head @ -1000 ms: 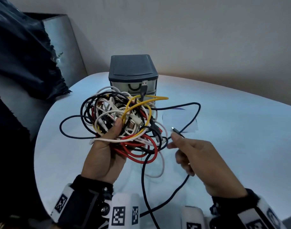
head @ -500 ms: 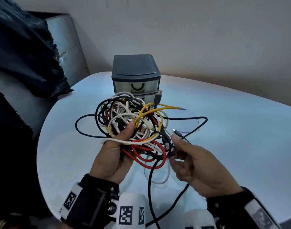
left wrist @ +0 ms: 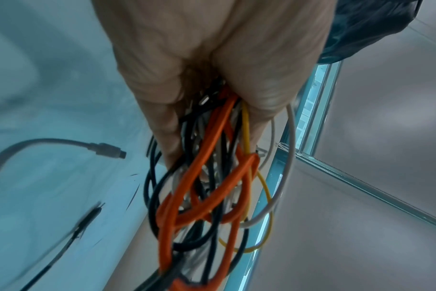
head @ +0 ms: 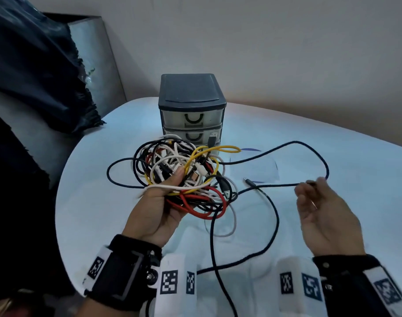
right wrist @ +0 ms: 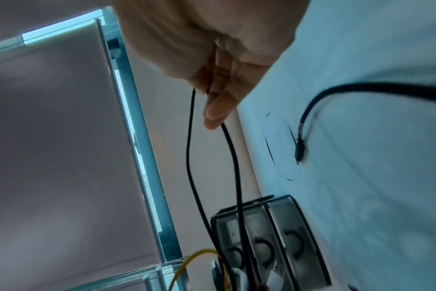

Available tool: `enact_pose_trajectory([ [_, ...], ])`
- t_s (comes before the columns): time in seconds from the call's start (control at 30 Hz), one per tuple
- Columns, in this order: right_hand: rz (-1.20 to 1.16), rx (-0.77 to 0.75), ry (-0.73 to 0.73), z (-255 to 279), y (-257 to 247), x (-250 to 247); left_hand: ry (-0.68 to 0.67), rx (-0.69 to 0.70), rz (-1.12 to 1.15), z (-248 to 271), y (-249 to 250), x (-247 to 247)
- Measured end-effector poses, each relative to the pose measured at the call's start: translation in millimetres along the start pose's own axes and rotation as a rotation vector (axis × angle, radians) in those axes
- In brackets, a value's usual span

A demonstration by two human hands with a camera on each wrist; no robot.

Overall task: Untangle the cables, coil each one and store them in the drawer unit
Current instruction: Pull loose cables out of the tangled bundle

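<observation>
My left hand (head: 172,186) grips a tangle of cables (head: 184,170), red, white, yellow and black, held above the white table (head: 332,156); my thumb presses on top. In the left wrist view the red cables (left wrist: 212,177) run out of my fist. My right hand (head: 309,186), off to the right, pinches a black cable (head: 275,185) in its fingertips (right wrist: 212,110). That cable loops wide to the right and back into the tangle. Its plug end (head: 247,180) is free near the table. The grey drawer unit (head: 192,106) stands behind the tangle, drawers closed.
A dark cloth (head: 35,65) hangs over a grey seat at the left, past the table's rounded edge. A sheet with blue marks (head: 255,165) lies right of the drawer unit. A white cable's plug (left wrist: 107,150) hangs near the tabletop. The wall is close behind.
My right hand has let go of the black cable's plug end and moved right, gripping further along and drawing a long black loop out of the tangle. My left hand keeps its grip.
</observation>
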State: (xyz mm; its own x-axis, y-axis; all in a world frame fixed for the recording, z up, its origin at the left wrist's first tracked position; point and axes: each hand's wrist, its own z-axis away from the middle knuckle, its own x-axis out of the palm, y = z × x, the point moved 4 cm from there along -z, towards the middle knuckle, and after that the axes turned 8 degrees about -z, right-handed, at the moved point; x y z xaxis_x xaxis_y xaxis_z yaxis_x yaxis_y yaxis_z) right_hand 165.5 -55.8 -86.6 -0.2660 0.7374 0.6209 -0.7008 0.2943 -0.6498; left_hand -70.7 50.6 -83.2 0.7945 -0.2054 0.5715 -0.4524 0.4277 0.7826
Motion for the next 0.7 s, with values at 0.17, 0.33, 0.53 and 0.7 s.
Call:
enact_pose_trajectory([
  [0.17, 0.314, 0.320, -0.238, 21.4, 39.1, 17.8, 0.015, 0.020, 0.049, 0.1, 0.2, -0.3],
  [0.33, 0.421, 0.402, -0.428, 44.2, 64.8, 34.1, 0.002, -0.010, 0.039, 1.9, -4.8, 2.5],
  [0.53, 0.189, 0.305, -0.303, 24.7, 46.5, 28.0, -0.054, -0.005, -0.020, 1.5, -3.6, 3.3],
  [0.7, -0.126, 0.003, -0.013, -10.2, -14.3, -4.6, 0.008, -0.003, 0.033, -2.6, 1.6, -4.6],
])
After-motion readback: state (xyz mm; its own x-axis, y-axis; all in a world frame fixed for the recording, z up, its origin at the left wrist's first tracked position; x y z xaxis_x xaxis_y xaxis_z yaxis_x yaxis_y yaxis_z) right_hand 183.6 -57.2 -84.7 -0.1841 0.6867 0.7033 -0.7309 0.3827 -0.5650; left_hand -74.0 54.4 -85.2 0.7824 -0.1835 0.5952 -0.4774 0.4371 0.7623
